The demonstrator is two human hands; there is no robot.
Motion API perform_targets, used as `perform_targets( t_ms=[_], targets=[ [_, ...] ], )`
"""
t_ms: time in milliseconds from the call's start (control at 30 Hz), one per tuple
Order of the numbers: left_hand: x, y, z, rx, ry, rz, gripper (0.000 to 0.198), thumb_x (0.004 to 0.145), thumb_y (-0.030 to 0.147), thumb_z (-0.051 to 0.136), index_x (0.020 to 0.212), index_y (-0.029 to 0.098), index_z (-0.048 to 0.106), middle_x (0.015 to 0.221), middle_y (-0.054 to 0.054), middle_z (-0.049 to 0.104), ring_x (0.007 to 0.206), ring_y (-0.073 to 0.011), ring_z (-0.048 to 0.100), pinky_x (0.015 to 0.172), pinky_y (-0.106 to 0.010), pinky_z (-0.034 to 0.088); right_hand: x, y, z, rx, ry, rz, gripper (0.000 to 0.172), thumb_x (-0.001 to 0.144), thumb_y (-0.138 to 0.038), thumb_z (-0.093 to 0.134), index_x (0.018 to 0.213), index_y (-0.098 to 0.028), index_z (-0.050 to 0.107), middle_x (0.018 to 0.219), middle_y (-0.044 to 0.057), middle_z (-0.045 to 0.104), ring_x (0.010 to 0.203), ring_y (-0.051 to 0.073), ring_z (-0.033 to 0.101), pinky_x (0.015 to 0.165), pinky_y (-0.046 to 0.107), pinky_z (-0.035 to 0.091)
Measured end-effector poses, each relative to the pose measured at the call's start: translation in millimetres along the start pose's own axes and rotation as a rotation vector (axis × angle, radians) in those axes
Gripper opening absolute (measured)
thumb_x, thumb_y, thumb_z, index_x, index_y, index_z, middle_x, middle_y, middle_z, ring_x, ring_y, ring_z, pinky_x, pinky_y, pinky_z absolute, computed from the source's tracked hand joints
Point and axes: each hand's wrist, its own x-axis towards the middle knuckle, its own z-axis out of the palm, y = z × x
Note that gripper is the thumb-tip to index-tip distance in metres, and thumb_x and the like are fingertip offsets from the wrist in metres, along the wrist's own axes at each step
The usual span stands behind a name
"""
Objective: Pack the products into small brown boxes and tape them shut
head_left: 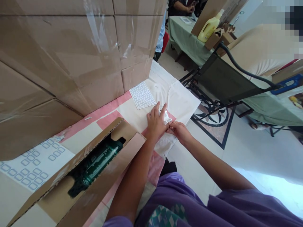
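Observation:
My left hand lies on the cloth-covered table with its fingers pressed onto a small white object. My right hand meets it from the right, fingertips pinched together at the edge of that small white object. A sheet of small white stickers lies just beyond my hands. To the left an open cardboard box holds a dark green bottle.
A tall stack of taped cardboard cartons fills the left. Another sticker sheet lies at the near left. A dark folding chair stands right, with a yellow jug on a green-clothed table behind. Another person sits at the far end.

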Motion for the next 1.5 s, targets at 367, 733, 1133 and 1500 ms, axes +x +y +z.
perform_targets(
  t_ms=[367, 733, 1133, 1500],
  targets=[
    [0, -1, 0.7, -0.001, 0.020, 0.008, 0.086, 0.089, 0.055, 0.066, 0.162, 0.024, 0.033, 0.168, -0.014, 0.031, 0.149, -0.0332, 0.039, 0.108, -0.046, 0.042, 5, -2, -10, -0.001, -0.099, 0.057, 0.048, 0.058, -0.037, 0.098, 0.054, -0.017, 0.054, 0.064, 0.000, 0.063, 0.063, 0.012, 0.068, 0.068, 0.022, 0.063],
    [0, 0, -0.5, -0.012, 0.031, -0.014, 0.093, 0.083, 0.053, 0.075, 0.161, 0.024, 0.033, 0.167, -0.013, 0.033, 0.149, -0.0329, 0.038, 0.109, -0.045, 0.044, 3, 8, -26, 0.078, -0.228, -0.041, 0.054, 0.066, -0.039, 0.095, 0.059, -0.020, 0.045, 0.069, -0.002, 0.062, 0.073, 0.012, 0.065, 0.086, 0.030, 0.063],
    [0, 12, -12.5, -0.182, 0.197, -0.055, 0.075, 0.090, 0.046, 0.065, 0.152, 0.012, 0.040, 0.159, -0.024, 0.038, 0.146, -0.0370, 0.039, 0.117, -0.052, 0.038, -9, 26, -26, 0.253, -0.203, -0.375, 0.037, 0.078, -0.046, 0.084, 0.075, -0.023, 0.055, 0.086, -0.004, 0.054, 0.070, 0.012, 0.055, 0.082, 0.039, 0.059],
    [-122, 55, -161.4, -0.338, 0.310, -0.013, 0.042, 0.093, 0.032, 0.065, 0.133, 0.019, 0.059, 0.096, -0.007, 0.069, 0.085, -0.0193, 0.065, 0.080, -0.033, 0.055, -96, 3, 26, -0.308, -0.804, -0.946, 0.010, 0.101, -0.022, 0.054, 0.095, -0.025, 0.062, 0.095, 0.007, 0.064, 0.089, 0.021, 0.063, 0.079, 0.036, 0.053]
  ],
)
